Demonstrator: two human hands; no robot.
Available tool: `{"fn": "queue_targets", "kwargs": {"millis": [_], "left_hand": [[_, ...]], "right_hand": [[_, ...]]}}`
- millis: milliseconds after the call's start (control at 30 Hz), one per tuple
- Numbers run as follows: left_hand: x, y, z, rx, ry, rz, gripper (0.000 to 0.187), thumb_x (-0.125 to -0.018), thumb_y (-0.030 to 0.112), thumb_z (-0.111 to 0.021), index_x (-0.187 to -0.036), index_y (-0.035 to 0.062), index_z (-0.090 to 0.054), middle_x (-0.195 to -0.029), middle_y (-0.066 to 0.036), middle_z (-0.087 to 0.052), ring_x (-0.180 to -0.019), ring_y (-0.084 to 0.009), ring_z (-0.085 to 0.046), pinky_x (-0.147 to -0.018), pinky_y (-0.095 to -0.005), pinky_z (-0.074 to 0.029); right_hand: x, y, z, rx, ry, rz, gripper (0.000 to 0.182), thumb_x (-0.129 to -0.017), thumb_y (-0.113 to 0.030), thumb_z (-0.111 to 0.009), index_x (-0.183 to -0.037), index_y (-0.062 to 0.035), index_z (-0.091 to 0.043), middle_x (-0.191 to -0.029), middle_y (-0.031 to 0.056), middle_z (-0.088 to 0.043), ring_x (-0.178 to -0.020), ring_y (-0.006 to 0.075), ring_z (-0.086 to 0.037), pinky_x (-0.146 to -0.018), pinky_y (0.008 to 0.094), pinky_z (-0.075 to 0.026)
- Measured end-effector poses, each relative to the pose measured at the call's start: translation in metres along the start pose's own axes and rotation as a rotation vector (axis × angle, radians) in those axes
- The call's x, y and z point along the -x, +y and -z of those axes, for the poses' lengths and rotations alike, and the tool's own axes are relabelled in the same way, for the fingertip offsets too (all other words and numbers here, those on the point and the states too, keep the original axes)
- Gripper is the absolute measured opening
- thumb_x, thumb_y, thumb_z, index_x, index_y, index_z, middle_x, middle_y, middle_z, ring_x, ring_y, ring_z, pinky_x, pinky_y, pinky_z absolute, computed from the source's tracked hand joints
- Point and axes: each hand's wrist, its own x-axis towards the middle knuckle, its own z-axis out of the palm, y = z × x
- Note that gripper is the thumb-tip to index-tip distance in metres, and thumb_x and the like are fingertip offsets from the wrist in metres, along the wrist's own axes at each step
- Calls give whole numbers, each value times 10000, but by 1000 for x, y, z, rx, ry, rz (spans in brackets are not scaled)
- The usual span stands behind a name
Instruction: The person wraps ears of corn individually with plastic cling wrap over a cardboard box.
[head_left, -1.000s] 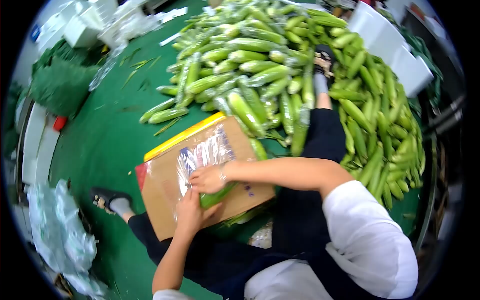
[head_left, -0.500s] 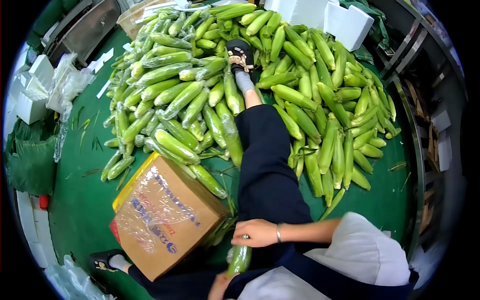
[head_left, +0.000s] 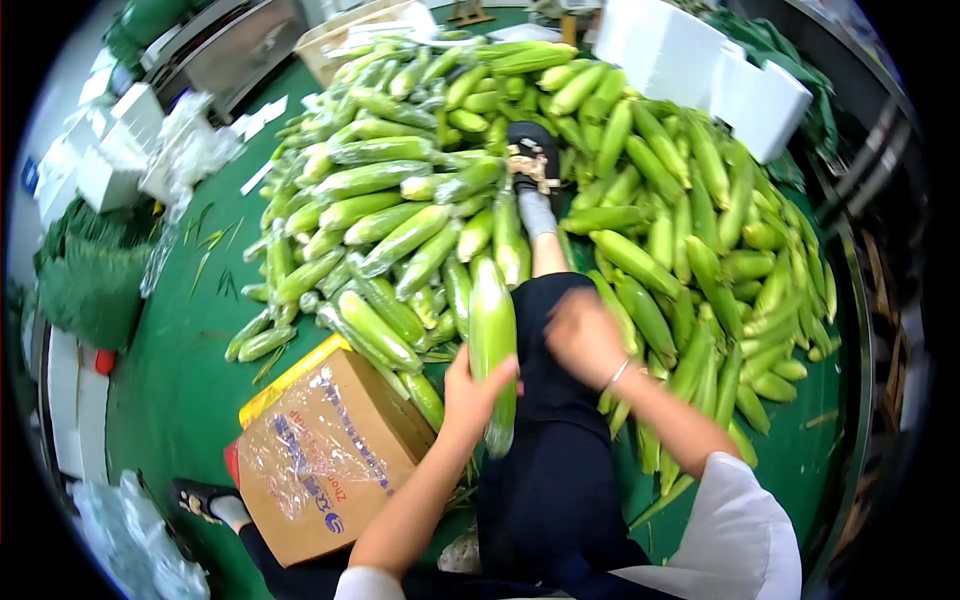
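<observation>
My left hand [head_left: 475, 390] is wrapped round a green corn cob in clear film [head_left: 492, 330], held upright over the edge of the wrapped pile. To its right, above my dark-trousered leg, my right hand [head_left: 585, 335] is smeared by motion, so its fingers cannot be made out. Wrapped cobs [head_left: 375, 180] lie heaped on the left, with film over their husks. Another heap, of corn in green husks [head_left: 700, 260], lies on the right.
A cardboard box [head_left: 320, 455] with torn film on top stands at the lower left. White foam boxes [head_left: 655, 50] are behind the heaps. A green sack [head_left: 90, 280] and clear plastic bags [head_left: 135, 540] lie at the left. My shoe [head_left: 532, 160] rests between the heaps.
The wrapped cob has come up from near my lap to over the pile, now in my left hand. My right hand has let go of it and moved up and right. The view has shifted.
</observation>
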Motion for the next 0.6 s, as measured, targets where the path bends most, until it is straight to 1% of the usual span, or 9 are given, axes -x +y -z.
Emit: {"fn": "queue_targets", "kwargs": {"millis": [33, 100, 167, 233, 300, 367, 467, 567, 600], "left_hand": [[-29, -2, 1, -28, 182, -24, 353, -856, 172, -712, -1109, 0, -536, -843, -85, -635, -636, -161, -630, -582, -303, -510], [-101, -28, 34, 3, 360, -250, 443, -895, 224, -673, -1224, -11, -492, -1093, -162, -620, -981, -232, -625, -786, -324, -517], [-109, -9, 33, 279, 400, -330, 555, -895, 186, -667, -1344, -28, -420, -1314, -203, -530, -1162, -271, -555, -896, -353, -487], [-71, 2, 49, 67, 198, -438, 639, -887, 145, -671, -1424, 1, -356, -1409, -197, -468, -1186, -288, -553, -920, -370, -478], [-7, 4, 93, -189, 254, -388, 590, -856, 97, -683, -1376, 8, -419, -1354, -166, -519, -1148, -279, -576, -909, -375, -478], [79, 20, 162, -769, 520, -424, 519, -792, 82, -708, -1257, -17, -503, -1210, -151, -577, -1065, -261, -604, -863, -366, -483], [206, -10, 275, -1161, 1032, -161, 586, -760, 219, -771, -1203, -52, -498, -1133, -223, -572, -1020, -351, -583, -864, -415, -479], [268, 5, 318, -1496, 1017, 211, 678, -729, 373, -802, -1126, -82, -495, -1087, -287, -543, -1041, -423, -524, -872, -459, -466], [275, 1, 327, -1537, 951, 153, 625, -749, 372, -786, -1085, -72, -502, -1046, -270, -549, -983, -418, -537, -850, -462, -465]], "right_hand": [[-20, 34, 7, 174, 13, -488, 413, -717, -235, -722, -1050, -21, -604, -843, 149, -608, -831, 317, -595, -718, 430, -496], [-8, 142, -31, 532, -177, -654, 631, -712, -292, -763, -1222, -40, -490, -1212, 133, -518, -1099, 313, -523, -884, 444, -466], [-3, 162, -21, 419, -414, -750, 659, -731, -332, -772, -1237, -38, -468, -1220, 174, -533, -1118, 366, -517, -950, 447, -447], [6, 185, -22, 328, -369, -752, 690, -708, -407, -793, -1215, -41, -502, -1184, 178, -563, -1137, 346, -513, -947, 421, -450], [13, 166, -3, 235, -157, -777, 670, -722, -358, -792, -1228, -21, -511, -1165, 197, -575, -1103, 354, -521, -943, 430, -445], [11, 126, 21, 154, 105, -600, 624, -747, -283, -781, -1249, -14, -528, -1189, 197, -572, -1131, 342, -527, -936, 430, -449], [-36, -9, 53, -341, 88, -325, 590, -758, -201, -765, -1271, -18, -537, -1253, 189, -536, -1188, 324, -516, -942, 419, -454], [-94, -179, 37, -386, -72, 130, 580, -753, -160, -748, -1279, -29, -540, -1278, 180, -509, -1153, 333, -522, -936, 410, -454], [-103, -222, 10, -445, -68, 252, 584, -750, -159, -745, -1281, -35, -536, -1239, 174, -521, -1128, 334, -523, -924, 413, -455]]}}
